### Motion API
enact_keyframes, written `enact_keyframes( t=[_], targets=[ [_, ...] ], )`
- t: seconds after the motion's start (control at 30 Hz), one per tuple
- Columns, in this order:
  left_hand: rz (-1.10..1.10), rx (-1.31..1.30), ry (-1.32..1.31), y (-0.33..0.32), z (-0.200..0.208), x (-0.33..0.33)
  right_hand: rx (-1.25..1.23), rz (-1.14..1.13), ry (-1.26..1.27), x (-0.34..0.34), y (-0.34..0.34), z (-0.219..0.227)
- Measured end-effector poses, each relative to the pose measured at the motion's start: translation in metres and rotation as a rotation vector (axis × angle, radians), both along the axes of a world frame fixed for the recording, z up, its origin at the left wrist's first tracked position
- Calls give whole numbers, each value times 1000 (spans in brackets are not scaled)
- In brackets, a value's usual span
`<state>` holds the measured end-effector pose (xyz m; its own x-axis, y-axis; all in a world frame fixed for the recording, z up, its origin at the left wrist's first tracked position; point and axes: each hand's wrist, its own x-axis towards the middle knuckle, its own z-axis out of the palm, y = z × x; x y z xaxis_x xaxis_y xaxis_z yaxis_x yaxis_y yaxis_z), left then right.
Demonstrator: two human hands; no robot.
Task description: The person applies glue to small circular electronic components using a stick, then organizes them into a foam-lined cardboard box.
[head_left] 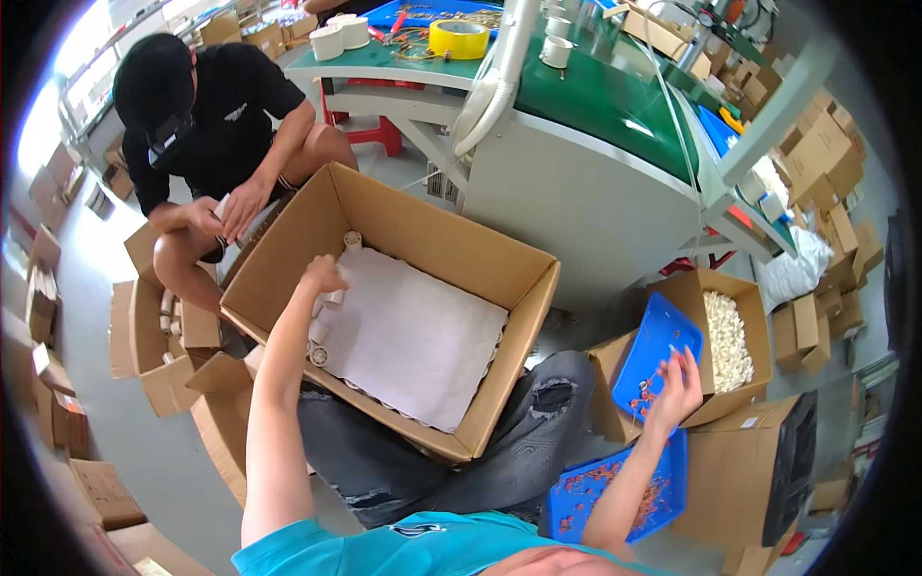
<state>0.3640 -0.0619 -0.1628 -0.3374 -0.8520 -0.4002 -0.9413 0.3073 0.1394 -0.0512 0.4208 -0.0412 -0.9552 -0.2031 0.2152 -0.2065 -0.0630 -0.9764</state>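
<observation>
My left hand [327,276] reaches into a large open cardboard box [423,226], its fingers closed at a row of short white cylindrical parts along the left side. One white cylindrical part [333,299] shows right at its fingertips; another [352,240] stands at the far end of the row. A white sheet [413,326] covers the layer beneath. Over on the right, my right hand [678,389] is raised above a blue tray [658,336], fingers drawn together around something small and pale that I cannot make out.
A lower blue tray [567,509] holds small orange-red pieces. Beside it, a carton holds many small cream pieces [727,341]. Across the box sits a co-worker [206,144] handling a small white thing. A green-topped workbench [615,106] stands behind; open cartons [168,326] lie left.
</observation>
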Motion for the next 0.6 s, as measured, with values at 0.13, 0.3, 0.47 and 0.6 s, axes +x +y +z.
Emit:
enact_keyframes(
  t=[0.13,0.3,0.47,0.6],
  targets=[
    [-21,3,727,42,46,-30,-18,346,35,45,-84,10],
    [49,690,1656,150,147,-86,-18,727,99,88,-177,17],
    [139,645,1707,164,119,-64,9,791,205,119,-224,8],
    [246,510,1717,179,135,-59,-40,846,35,122,-224,-32]
  ],
)
